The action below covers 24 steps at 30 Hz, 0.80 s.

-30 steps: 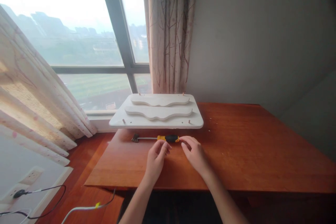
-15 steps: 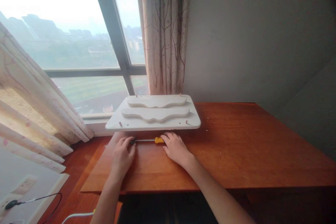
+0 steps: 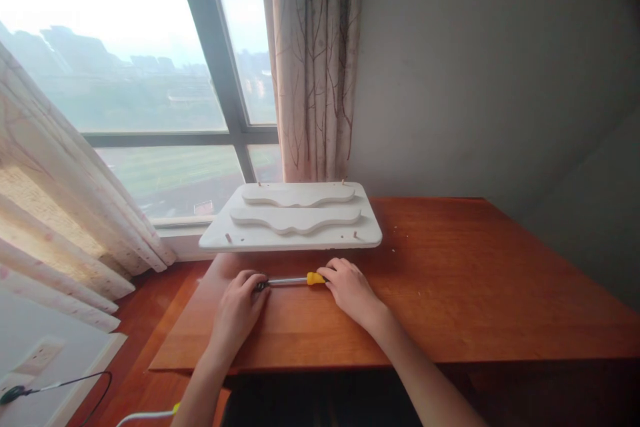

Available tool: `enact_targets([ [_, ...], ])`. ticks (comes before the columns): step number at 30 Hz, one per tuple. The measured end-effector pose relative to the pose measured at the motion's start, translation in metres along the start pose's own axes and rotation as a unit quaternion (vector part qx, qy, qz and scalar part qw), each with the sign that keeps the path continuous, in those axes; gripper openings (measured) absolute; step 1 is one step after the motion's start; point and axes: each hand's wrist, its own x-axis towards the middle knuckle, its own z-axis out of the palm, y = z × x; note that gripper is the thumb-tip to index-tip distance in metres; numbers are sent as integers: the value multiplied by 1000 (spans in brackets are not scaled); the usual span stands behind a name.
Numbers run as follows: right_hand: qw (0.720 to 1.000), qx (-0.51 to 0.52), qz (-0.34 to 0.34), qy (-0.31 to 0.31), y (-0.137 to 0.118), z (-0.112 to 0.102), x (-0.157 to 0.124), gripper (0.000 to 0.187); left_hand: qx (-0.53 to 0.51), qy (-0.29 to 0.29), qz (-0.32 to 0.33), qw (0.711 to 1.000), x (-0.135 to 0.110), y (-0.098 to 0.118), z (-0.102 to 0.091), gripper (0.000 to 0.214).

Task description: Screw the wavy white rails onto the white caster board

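Observation:
A screwdriver [image 3: 295,279] with a yellow and black handle lies across the wooden desk [image 3: 450,293]. My right hand [image 3: 350,288] is closed around its handle. My left hand [image 3: 237,307] pinches the metal tip end, where a few small dark screws seem to hang. Just behind the hands sits a white board [image 3: 260,237] with wooden dowels standing in it, and two wavy white panels [image 3: 295,217] lie on top of it.
A window and patterned curtains [image 3: 313,60] rise behind the board. A grey wall stands at the right. At the lower left are a wall socket with a plug and cables [image 3: 55,383] on the floor side.
My right hand moved left onto the screwdriver handle and closed on it. My left hand shifted left to the tip. Both then drew the screwdriver slightly nearer to me.

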Motion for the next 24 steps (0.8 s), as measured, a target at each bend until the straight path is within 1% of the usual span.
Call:
enact_targets([
  [3, 1000, 30, 2, 6, 11, -6, -24, 37, -24, -26, 31, 999, -10, 17, -2, 17],
  [6, 998, 63, 17, 13, 20, -10, -50, 40, -33, -42, 59, 997, -20, 34, -2, 14],
  [9, 995, 98, 30, 22, 27, -12, -73, 41, -32, -61, 71, 995, -28, 47, 0, 14],
  [12, 990, 128, 48, 39, 30, -13, -90, 41, -30, -77, 80, 993, -33, 56, 2, 13],
  [15, 985, 148, 65, 56, 32, -12, -100, 40, -19, -96, 92, 991, -34, 64, 4, 13],
  [18, 983, 158, 67, 62, 33, -11, -105, 39, -12, -113, 102, 988, -35, 70, 4, 13],
  [24, 980, 163, 76, 81, 35, -9, -114, 39, -29, -113, 97, 988, -40, 77, 3, 14],
])
